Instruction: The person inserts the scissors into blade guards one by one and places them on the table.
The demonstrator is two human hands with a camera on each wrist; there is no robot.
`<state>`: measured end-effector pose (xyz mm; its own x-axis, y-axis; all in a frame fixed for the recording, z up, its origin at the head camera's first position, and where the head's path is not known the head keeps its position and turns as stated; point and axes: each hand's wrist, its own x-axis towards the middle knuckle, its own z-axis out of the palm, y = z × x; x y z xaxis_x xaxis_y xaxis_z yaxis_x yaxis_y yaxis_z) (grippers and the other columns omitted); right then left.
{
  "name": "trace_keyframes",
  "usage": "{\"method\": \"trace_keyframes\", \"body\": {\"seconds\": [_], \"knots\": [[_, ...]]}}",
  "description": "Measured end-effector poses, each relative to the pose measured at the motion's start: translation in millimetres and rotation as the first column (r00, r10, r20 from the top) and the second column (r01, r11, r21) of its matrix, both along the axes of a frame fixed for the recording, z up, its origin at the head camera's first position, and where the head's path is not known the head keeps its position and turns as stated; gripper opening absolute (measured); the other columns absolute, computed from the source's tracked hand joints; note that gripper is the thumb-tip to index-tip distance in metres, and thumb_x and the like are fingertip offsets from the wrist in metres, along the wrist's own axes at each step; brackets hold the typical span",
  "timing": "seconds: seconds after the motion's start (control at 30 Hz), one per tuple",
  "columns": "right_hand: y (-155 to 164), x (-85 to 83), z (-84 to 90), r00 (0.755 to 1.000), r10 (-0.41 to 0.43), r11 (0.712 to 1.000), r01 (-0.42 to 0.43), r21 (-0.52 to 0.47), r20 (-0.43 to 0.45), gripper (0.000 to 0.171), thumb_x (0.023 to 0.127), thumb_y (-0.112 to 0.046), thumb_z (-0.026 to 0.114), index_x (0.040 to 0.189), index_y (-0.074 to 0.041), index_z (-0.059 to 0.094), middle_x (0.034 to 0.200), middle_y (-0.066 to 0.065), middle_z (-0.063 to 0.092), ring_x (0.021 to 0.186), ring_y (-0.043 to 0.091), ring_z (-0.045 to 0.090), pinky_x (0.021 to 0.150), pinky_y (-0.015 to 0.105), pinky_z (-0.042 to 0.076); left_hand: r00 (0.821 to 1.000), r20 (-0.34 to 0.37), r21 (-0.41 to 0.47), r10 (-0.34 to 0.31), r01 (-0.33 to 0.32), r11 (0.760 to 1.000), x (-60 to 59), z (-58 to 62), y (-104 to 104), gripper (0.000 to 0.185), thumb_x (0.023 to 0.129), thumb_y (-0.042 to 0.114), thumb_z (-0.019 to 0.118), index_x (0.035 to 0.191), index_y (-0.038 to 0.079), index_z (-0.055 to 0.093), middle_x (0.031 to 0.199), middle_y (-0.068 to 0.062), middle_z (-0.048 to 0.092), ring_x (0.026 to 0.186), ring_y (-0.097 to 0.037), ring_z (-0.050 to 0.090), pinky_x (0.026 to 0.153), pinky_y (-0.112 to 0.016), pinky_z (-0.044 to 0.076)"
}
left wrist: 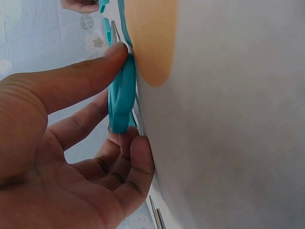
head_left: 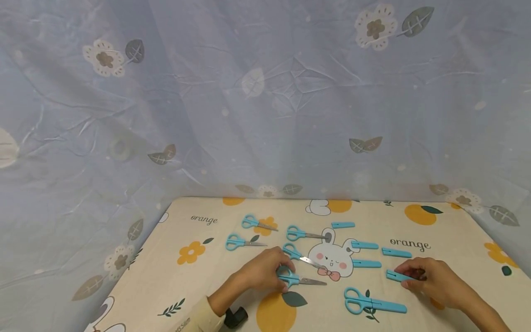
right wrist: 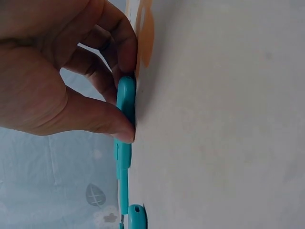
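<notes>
Just left of rabbit print (head_left: 332, 257) on worktop (head_left: 452, 230): left hand (head_left: 261, 272) pinches handles of bare scissors (head_left: 298, 279), likely to lift them; right of rabbit, right hand (head_left: 431, 279) pinches blue blade cover (head_left: 396, 275), seemingly for sheathing; capped scissors (head_left: 373, 303) below rabbit

scissors (head_left: 298, 279) lie on the table (head_left: 456, 230) left of the loose caps (head_left: 396, 252), capped scissors (head_left: 373, 303) nearest.

I see two bare hands, without rings or gloves. My left hand (head_left: 263, 272) shows a cream sleeve cuff (head_left: 195, 318) with a black strap-mounted device (head_left: 235, 317) beside it. My right hand (head_left: 431, 279) and forearm are uncovered.
</notes>
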<state>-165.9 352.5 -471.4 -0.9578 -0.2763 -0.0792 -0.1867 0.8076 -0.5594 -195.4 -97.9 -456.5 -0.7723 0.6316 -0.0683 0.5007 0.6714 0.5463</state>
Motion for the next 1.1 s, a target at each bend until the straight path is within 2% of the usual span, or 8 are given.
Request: {"method": "trace_keyframes", "body": {"seconds": [0.3,0.57,0.8,0.93,1.1], "knots": [[-4.3,-1.1,2.6,0.999,-0.046,0.999,0.046,0.022,-0.006,0.028,0.094,-0.023,0.084,0.118,-0.011,0.079,0.11,-0.002,0.076,0.084,-0.001,0.061,0.072,0.021,0.056,1.0,0.023,0.022,-0.006,0.005,1.0,1.1,1.1,0.8,0.035,0.078,0.006,0.094,0.105,0.021,0.078,0.097,0.013,0.069,0.088,-0.004,0.056,0.083,-0.017,0.051],[-9.1,1.8,6.5,0.997,-0.078,0.996,0.078,0.03,-0.014,0.028,0.096,-0.023,0.082,0.121,-0.012,0.077,0.109,-0.001,0.076,0.086,0.004,0.065,0.073,0.02,0.057,1.0,0.029,0.04,0.003,-0.004,0.999,2.7,2.4,0.7,0.035,0.079,0.003,0.092,0.105,0.02,0.076,0.099,0.013,0.072,0.091,0.001,0.062,0.086,-0.017,0.055],[-9.7,0.7,6.7,0.996,-0.082,0.997,0.082,0.005,0.03,0.031,0.096,-0.025,0.082,0.123,-0.01,0.076,0.109,0.0,0.077,0.089,0.012,0.068,0.07,0.022,0.057,1.0,0.021,0.086,0.008,-0.01,0.996,1.6,0.6,1.0,0.028,0.084,0.001,0.087,0.104,0.017,0.077,0.092,0.012,0.073,0.083,0.002,0.06,0.08,-0.015,0.054],[-8.5,0.9,5.8,0.996,-0.082,0.997,0.082,-0.009,0.036,0.032,0.094,-0.026,0.084,0.121,-0.011,0.076,0.108,0.0,0.078,0.086,0.006,0.068,0.07,0.022,0.057,0.998,0.053,0.13,0.02,-0.026,0.991,0.3,-0.4,0.6,0.024,0.086,0.001,0.087,0.104,0.014,0.077,0.09,0.011,0.074,0.08,0.002,0.059,0.078,-0.016,0.053],[-5.7,2.4,4.7,0.998,-0.046,0.997,0.048,-0.066,0.036,0.035,0.093,-0.027,0.085,0.122,-0.01,0.077,0.11,0.003,0.079,0.086,-0.001,0.067,0.066,0.023,0.057,0.996,0.085,0.189,0.007,-0.023,0.982,-2.0,0.2,-1.6,0.024,0.088,0.003,0.085,0.109,0.012,0.078,0.097,0.006,0.078,0.086,0.001,0.063,0.085,-0.02,0.056]]}}
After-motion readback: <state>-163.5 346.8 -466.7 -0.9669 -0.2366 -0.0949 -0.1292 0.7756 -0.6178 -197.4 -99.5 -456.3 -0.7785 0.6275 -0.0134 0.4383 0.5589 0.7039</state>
